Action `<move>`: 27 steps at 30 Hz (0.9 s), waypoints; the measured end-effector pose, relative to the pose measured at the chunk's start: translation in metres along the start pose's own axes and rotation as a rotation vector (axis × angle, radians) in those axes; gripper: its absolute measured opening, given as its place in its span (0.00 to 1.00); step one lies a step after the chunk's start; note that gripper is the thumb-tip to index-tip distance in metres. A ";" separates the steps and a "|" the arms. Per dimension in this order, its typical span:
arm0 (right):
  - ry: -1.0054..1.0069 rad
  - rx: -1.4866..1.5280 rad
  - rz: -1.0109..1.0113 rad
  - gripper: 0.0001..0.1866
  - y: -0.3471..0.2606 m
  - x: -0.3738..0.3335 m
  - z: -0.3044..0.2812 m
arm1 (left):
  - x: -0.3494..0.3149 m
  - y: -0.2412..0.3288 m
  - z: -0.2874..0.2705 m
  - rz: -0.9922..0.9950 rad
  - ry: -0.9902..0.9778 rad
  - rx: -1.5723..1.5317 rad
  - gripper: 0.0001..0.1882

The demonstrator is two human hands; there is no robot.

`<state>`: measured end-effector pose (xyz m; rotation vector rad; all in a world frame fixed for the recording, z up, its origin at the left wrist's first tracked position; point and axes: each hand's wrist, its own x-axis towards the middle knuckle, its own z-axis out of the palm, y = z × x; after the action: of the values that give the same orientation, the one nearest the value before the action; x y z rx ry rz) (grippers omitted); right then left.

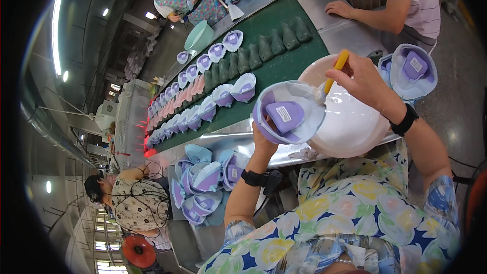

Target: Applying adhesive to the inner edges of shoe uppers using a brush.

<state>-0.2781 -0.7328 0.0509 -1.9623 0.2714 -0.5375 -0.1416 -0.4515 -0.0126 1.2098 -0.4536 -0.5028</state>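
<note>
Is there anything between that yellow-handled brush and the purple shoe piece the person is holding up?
Nothing visible. The right hand holds the brush with its tip right at the rim of the shoe upper, which the left hand holds up over the white bowl.

Floral short-sleeved top in blue, yellow, green, white; black wristband on each wrist, bare forearms

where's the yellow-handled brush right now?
Head view, right of centre: the brush is in the right hand, bristles at the rim of the shoe upper in the left hand, over the white bowl.
</note>
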 end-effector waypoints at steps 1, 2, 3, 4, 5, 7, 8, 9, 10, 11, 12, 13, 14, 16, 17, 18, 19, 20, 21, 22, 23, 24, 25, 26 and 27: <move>0.058 0.006 0.033 0.16 0.001 -0.004 0.005 | -0.001 0.000 0.002 0.022 0.033 -0.049 0.15; 0.114 0.013 0.066 0.18 0.003 -0.007 0.010 | -0.002 0.000 0.004 0.045 0.068 -0.097 0.14; 0.115 0.090 0.114 0.19 0.006 -0.010 0.016 | -0.002 -0.002 0.002 0.114 0.080 -0.031 0.14; 0.115 0.168 0.162 0.19 0.008 -0.012 0.022 | -0.002 -0.007 -0.002 0.163 0.068 0.010 0.16; 0.112 0.245 0.212 0.20 0.009 -0.014 0.028 | -0.003 -0.011 -0.008 0.210 0.060 0.050 0.18; 0.109 0.314 0.266 0.20 0.007 -0.019 0.037 | -0.007 -0.016 -0.018 0.311 0.067 0.194 0.19; 0.105 0.345 0.292 0.20 0.006 -0.021 0.041 | -0.008 -0.014 -0.018 0.364 0.091 0.296 0.18; 0.090 0.365 0.314 0.20 0.004 -0.024 0.044 | -0.008 -0.012 -0.016 0.382 0.134 0.325 0.17; 0.076 0.384 0.335 0.20 0.001 -0.026 0.047 | -0.004 -0.010 -0.014 0.483 0.105 0.470 0.19; 0.065 0.401 0.355 0.20 -0.001 -0.028 0.048 | 0.001 -0.007 -0.009 0.594 0.088 0.612 0.20; 0.034 0.424 0.365 0.20 -0.003 -0.030 0.049 | 0.007 -0.002 -0.002 0.709 0.082 0.744 0.22; 0.004 0.446 0.376 0.20 -0.005 -0.032 0.050 | 0.007 0.010 0.003 0.774 0.056 0.870 0.22; -0.029 0.473 0.385 0.20 -0.007 -0.034 0.052 | 0.005 0.019 0.004 0.837 0.031 1.003 0.23; -0.045 0.527 0.360 0.19 -0.016 -0.037 0.054 | 0.005 0.019 -0.007 0.810 -0.001 1.060 0.24; -0.050 0.550 0.347 0.18 -0.020 -0.038 0.053 | 0.005 0.020 -0.011 0.780 -0.001 1.095 0.24; -0.018 0.547 0.290 0.17 -0.020 -0.038 0.051 | 0.005 0.020 -0.013 0.749 -0.002 1.130 0.25; 0.013 0.545 0.233 0.15 -0.019 -0.039 0.049 | 0.006 0.021 -0.013 0.630 0.018 1.053 0.23; 0.043 0.540 0.177 0.14 -0.016 -0.040 0.046 | 0.010 0.024 -0.009 0.512 0.040 0.973 0.22; 0.042 0.551 0.144 0.13 -0.011 -0.040 0.041 | 0.012 0.026 -0.007 0.395 0.060 0.891 0.20; 0.040 0.502 0.069 0.12 -0.006 -0.039 0.038 | 0.008 0.021 -0.013 0.188 0.012 0.707 0.20; 0.041 0.455 -0.011 0.12 -0.002 -0.037 0.033 | 0.002 0.014 -0.025 -0.010 -0.036 0.522 0.20; 0.038 0.408 -0.091 0.11 0.000 -0.036 0.031 | 0.000 0.004 -0.027 -0.199 -0.087 0.269 0.21; 0.024 0.357 -0.172 0.12 -0.002 -0.034 0.030 | -0.002 -0.006 -0.032 -0.403 -0.084 -0.005 0.22; 0.005 0.309 -0.247 0.13 -0.004 -0.034 0.029 | -0.001 -0.016 -0.034 -0.604 -0.044 -0.229 0.23; -0.011 0.257 -0.316 0.13 -0.007 -0.034 0.030 | -0.002 -0.015 -0.017 -0.635 -0.120 -0.224 0.24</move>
<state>-0.2934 -0.6916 0.0381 -1.7639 -0.1146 -0.7274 -0.1350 -0.4414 -0.0317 1.0956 -0.0958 -1.1436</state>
